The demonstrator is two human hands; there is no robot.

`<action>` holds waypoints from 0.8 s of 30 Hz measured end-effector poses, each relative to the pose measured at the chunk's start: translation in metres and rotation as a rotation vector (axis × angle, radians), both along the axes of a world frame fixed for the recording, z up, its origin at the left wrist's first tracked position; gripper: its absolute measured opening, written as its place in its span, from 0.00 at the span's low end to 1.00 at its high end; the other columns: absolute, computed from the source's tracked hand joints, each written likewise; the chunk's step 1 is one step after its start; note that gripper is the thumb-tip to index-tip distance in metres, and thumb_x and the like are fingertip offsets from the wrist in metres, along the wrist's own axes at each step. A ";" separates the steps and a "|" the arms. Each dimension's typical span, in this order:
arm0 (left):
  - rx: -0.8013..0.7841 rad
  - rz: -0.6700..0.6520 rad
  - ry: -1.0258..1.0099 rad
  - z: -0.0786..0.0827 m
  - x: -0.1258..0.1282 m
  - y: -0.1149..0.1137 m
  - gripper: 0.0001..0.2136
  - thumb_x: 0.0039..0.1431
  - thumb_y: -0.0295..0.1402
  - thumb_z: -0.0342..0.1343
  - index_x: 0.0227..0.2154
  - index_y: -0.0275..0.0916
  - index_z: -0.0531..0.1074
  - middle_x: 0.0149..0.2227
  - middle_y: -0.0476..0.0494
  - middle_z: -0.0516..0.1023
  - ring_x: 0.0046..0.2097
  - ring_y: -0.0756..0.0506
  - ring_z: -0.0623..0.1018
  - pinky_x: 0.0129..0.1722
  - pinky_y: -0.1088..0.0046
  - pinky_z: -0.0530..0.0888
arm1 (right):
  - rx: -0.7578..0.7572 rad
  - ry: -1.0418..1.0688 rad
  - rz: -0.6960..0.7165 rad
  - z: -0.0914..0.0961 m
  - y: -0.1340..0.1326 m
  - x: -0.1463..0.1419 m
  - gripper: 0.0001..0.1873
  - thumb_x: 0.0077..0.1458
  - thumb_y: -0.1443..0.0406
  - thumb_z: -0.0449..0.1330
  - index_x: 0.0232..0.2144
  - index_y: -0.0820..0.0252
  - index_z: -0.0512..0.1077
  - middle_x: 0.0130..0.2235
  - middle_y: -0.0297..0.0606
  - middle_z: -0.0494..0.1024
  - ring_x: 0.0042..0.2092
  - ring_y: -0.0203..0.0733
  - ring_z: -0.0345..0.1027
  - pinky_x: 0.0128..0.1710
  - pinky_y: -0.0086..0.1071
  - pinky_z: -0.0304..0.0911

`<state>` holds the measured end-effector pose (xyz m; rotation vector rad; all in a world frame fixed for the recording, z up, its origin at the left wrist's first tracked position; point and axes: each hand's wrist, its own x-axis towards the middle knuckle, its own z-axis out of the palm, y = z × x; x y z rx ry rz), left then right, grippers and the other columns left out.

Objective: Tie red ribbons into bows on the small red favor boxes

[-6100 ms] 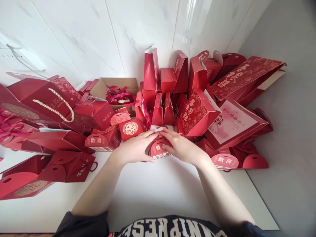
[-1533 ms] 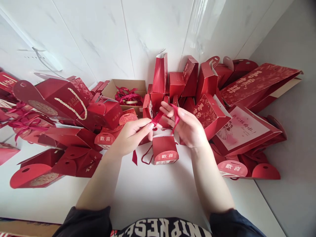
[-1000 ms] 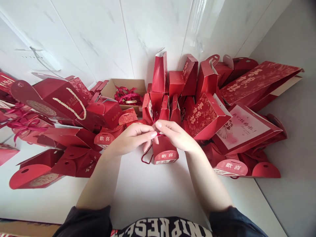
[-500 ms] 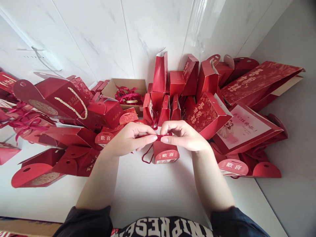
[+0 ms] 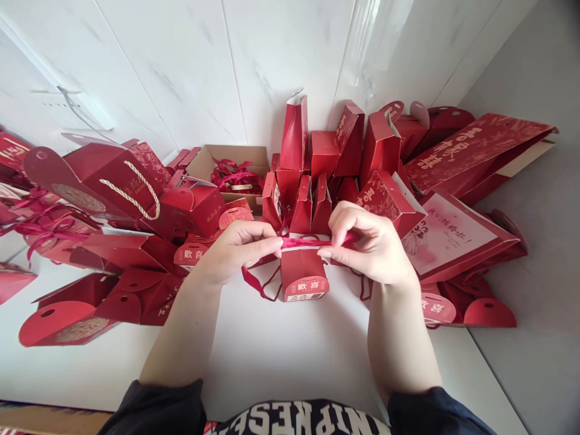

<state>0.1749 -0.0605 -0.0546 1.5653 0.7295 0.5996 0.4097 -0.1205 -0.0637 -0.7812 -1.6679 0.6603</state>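
A dark pink ribbon is stretched level between my two hands. My left hand pinches it at one end of the stretch, between thumb and forefinger, and a tail of it hangs below that hand. On the other side my right hand pinches the ribbon, thumb against curled fingers. Right below the ribbon, a small red gift box with white characters on its rounded flap sits on the white table. A thin dark red cord loops down at the box's left side.
An open cardboard box holding tangled ribbons stands against the wall. Red gift boxes and bags crowd the left side, such as a box with a rope handle. More red bags are heaped on the right. Several upright red boxes stand behind my hands.
My right hand has moved to the right, away from my left. The stretch of ribbon between them is longer, and a ribbon tail now shows below my left hand.
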 end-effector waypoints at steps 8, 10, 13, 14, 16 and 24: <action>-0.214 0.091 -0.287 -0.007 -0.002 0.011 0.16 0.55 0.39 0.58 0.18 0.35 0.64 0.16 0.55 0.57 0.19 0.57 0.51 0.18 0.76 0.47 | 0.084 -0.065 -0.075 0.005 -0.011 0.004 0.08 0.51 0.67 0.68 0.32 0.53 0.72 0.29 0.34 0.69 0.32 0.40 0.65 0.31 0.35 0.65; -0.237 0.068 -0.313 -0.007 -0.002 0.010 0.17 0.56 0.39 0.57 0.18 0.35 0.66 0.15 0.54 0.58 0.18 0.57 0.51 0.18 0.76 0.47 | 0.097 -0.168 -0.183 0.008 -0.010 0.001 0.16 0.52 0.65 0.68 0.43 0.53 0.72 0.44 0.42 0.73 0.47 0.48 0.69 0.44 0.41 0.68; -0.233 0.039 -0.268 -0.004 0.003 0.005 0.14 0.57 0.39 0.58 0.23 0.33 0.73 0.18 0.51 0.66 0.18 0.58 0.55 0.17 0.77 0.49 | 0.124 -0.357 -0.247 0.008 -0.005 -0.009 0.26 0.55 0.63 0.65 0.56 0.53 0.65 0.60 0.45 0.67 0.62 0.53 0.59 0.59 0.48 0.59; -0.239 0.031 -0.255 -0.004 0.005 0.003 0.13 0.57 0.39 0.59 0.25 0.32 0.75 0.19 0.49 0.69 0.18 0.57 0.58 0.17 0.77 0.50 | 0.133 -0.412 -0.238 0.006 -0.003 -0.013 0.26 0.57 0.63 0.63 0.57 0.53 0.64 0.61 0.45 0.67 0.63 0.53 0.59 0.60 0.49 0.58; -0.274 0.015 -0.260 -0.004 0.009 0.000 0.12 0.56 0.38 0.60 0.30 0.32 0.78 0.23 0.46 0.74 0.21 0.55 0.64 0.18 0.78 0.56 | 0.168 -0.473 -0.237 0.002 0.001 -0.022 0.20 0.61 0.65 0.59 0.55 0.53 0.66 0.59 0.43 0.71 0.61 0.51 0.63 0.61 0.49 0.56; -0.317 -0.041 -0.278 -0.010 0.011 -0.003 0.10 0.57 0.34 0.61 0.41 0.37 0.80 0.32 0.41 0.82 0.29 0.50 0.77 0.30 0.75 0.73 | 0.274 -0.493 -0.389 -0.016 0.012 -0.033 0.11 0.64 0.68 0.54 0.46 0.57 0.73 0.49 0.40 0.80 0.50 0.44 0.73 0.58 0.44 0.58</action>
